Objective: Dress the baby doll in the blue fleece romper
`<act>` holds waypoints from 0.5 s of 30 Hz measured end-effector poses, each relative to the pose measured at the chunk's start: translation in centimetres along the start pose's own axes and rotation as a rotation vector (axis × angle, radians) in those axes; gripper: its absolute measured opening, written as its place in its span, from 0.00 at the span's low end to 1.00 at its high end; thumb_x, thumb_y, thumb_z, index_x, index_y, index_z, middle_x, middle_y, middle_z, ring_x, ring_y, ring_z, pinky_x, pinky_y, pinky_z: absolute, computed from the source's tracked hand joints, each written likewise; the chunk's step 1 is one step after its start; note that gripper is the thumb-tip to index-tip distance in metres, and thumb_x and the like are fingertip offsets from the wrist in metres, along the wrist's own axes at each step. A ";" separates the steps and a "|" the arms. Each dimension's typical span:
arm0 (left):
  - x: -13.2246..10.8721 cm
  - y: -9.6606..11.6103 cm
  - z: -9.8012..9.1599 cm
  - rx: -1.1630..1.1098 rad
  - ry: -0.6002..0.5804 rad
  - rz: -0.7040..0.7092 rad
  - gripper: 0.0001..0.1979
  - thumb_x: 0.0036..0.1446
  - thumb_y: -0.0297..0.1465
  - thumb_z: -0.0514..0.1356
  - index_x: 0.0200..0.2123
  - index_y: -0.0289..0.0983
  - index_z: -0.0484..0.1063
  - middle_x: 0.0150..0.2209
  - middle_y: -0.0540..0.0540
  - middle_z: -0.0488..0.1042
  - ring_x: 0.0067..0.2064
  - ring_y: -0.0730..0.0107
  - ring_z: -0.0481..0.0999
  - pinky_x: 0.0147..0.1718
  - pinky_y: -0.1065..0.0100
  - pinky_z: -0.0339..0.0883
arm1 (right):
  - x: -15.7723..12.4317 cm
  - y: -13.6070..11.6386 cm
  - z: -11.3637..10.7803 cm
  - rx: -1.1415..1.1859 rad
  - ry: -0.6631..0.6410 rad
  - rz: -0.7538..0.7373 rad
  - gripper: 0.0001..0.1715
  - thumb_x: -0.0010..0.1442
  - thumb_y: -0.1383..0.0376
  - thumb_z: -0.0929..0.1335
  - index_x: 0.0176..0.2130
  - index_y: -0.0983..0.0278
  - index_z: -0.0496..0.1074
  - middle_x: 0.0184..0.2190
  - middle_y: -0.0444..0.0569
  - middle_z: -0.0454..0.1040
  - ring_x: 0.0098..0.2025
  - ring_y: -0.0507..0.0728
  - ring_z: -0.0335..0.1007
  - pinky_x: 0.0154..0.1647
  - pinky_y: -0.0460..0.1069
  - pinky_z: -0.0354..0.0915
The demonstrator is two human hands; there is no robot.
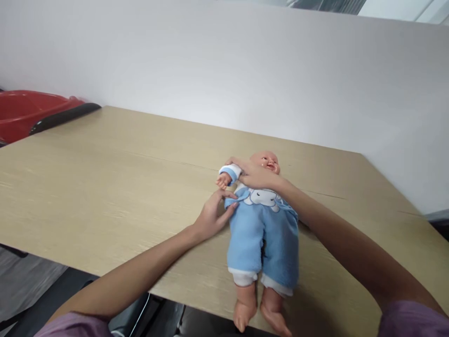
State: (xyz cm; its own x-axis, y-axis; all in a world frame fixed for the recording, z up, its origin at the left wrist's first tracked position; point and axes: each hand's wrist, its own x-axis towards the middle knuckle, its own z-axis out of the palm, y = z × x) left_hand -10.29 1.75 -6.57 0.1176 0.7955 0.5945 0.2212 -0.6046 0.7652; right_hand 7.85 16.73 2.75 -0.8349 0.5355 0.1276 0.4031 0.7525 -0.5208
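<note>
A baby doll (261, 234) in a light blue romper with a white bib lies on its back on the wooden table (105, 187), head away from me, bare feet over the near edge. My left hand (212, 215) pinches the blue cloth at the doll's waist, beside its arm. My right hand (254, 175) reaches across the doll's chest and is closed around its upper arm near the white cuff, just below the doll's head.
A red tub (24, 110) and a black bar (63, 117) sit past the table's far left corner. A white wall runs behind the table. Dark floor and cables show below the near edge.
</note>
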 end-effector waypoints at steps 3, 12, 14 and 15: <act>-0.4 -0.2 0.1 0.029 0.034 0.098 0.05 0.76 0.34 0.60 0.49 0.40 0.73 0.46 0.42 0.81 0.49 0.60 0.81 0.53 0.59 0.74 | -1.6 0.9 0.1 0.078 0.054 -0.008 0.34 0.52 0.77 0.65 0.57 0.63 0.75 0.48 0.50 0.82 0.48 0.60 0.76 0.50 0.51 0.69; 1.7 0.5 0.0 -0.072 0.379 -0.183 0.15 0.72 0.48 0.63 0.45 0.42 0.72 0.44 0.45 0.77 0.46 0.60 0.78 0.51 0.58 0.72 | -3.6 1.0 1.2 0.140 -0.014 -0.036 0.25 0.56 0.74 0.69 0.53 0.63 0.80 0.53 0.53 0.84 0.55 0.62 0.78 0.59 0.54 0.69; 3.0 0.1 -0.3 -0.083 0.375 -0.263 0.18 0.69 0.51 0.66 0.44 0.42 0.73 0.42 0.46 0.77 0.44 0.62 0.76 0.46 0.62 0.71 | -3.5 1.1 1.3 0.168 -0.053 -0.064 0.20 0.63 0.69 0.70 0.54 0.63 0.80 0.56 0.54 0.83 0.57 0.62 0.78 0.62 0.55 0.69; 3.6 -0.3 -0.4 -0.106 0.349 -0.317 0.20 0.67 0.52 0.67 0.43 0.42 0.74 0.40 0.46 0.76 0.42 0.63 0.76 0.43 0.63 0.71 | -3.3 1.1 1.4 0.183 -0.072 -0.082 0.18 0.66 0.67 0.70 0.54 0.62 0.80 0.57 0.55 0.83 0.59 0.62 0.77 0.63 0.55 0.68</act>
State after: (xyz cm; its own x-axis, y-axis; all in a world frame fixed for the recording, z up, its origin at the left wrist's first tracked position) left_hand -10.35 4.82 -4.53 -0.2754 0.8907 0.3615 0.0915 -0.3501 0.9322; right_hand 10.52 15.27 0.59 -0.8894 0.4415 0.1187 0.2635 0.7071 -0.6562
